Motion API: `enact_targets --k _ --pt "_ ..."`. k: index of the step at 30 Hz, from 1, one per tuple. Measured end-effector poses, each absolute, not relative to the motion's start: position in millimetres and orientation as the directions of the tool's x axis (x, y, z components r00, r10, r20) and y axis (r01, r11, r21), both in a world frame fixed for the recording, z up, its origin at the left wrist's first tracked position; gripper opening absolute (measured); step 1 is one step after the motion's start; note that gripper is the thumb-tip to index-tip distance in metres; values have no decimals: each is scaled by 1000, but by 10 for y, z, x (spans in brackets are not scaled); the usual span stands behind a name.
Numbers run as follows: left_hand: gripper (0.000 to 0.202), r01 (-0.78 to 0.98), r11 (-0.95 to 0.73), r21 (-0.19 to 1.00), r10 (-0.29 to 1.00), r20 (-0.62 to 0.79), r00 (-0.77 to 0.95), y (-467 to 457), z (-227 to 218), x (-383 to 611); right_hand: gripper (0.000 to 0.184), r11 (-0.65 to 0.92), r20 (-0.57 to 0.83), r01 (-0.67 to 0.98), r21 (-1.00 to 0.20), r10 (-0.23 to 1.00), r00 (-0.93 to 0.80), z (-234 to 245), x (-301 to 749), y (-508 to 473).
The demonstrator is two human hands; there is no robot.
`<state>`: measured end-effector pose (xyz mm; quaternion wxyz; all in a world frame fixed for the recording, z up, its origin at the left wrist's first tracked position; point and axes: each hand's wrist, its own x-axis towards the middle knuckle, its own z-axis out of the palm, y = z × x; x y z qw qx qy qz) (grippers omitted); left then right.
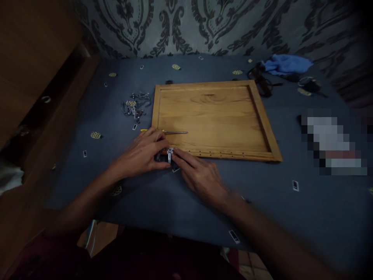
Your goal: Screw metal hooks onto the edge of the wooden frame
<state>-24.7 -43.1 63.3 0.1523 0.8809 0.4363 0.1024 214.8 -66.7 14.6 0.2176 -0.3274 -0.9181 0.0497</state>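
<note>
A shallow wooden tray-like panel [204,116] with a raised rim lies on the blue cloth, a row of small dark holes along its near edge. At its near left corner is a small shiny metal fitting [169,155], perhaps a hinge. My left hand [142,153] curls around the fitting from the left, thumb and fingers closed about it. From the right, my right hand [201,173] pinches the same fitting, its fingers pressed together. A screwdriver [176,132] with a yellow handle lies across the panel's left rim, partly hidden under my left hand.
Loose metal hardware [135,107] lies in a pile left of the panel. Behind its far right corner are dark glasses [265,85] and a blue cloth [287,64]. A pixelated object [333,144] is at right. A patterned wall hanging [186,27] stands behind the table.
</note>
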Motion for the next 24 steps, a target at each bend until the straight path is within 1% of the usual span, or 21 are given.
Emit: enact_targets --k 3,7,10,12,15,19,21,24 --pt "35 735 -573 362 798 41 601 -434 635 -234 43 782 343 600 -170 618 -708 165 2139 -667" --pt "36 751 -563 345 808 39 588 -443 682 -243 47 771 280 625 -125 631 -723 186 2133 -673" --pt "42 744 -526 412 830 59 555 -438 792 -317 50 760 254 640 -111 644 -722 196 2130 -677" --pt "40 739 -472 481 869 114 481 -419 876 -396 50 758 240 641 -121 649 -722 197 2130 -676" --pt "27 734 -396 552 917 201 343 -357 945 -523 50 763 248 632 -136 644 -723 186 2133 -674" --pt "21 759 -340 556 931 314 187 -219 844 -690 49 767 286 631 -113 633 -719 169 2148 -687" --pt "20 779 -293 554 933 343 107 -134 724 -800 49 771 315 628 -100 624 -715 162 2157 -693" --pt "25 819 -198 538 929 370 -19 0 526 -1011 48 777 374 626 -68 601 -706 143 2168 -683"
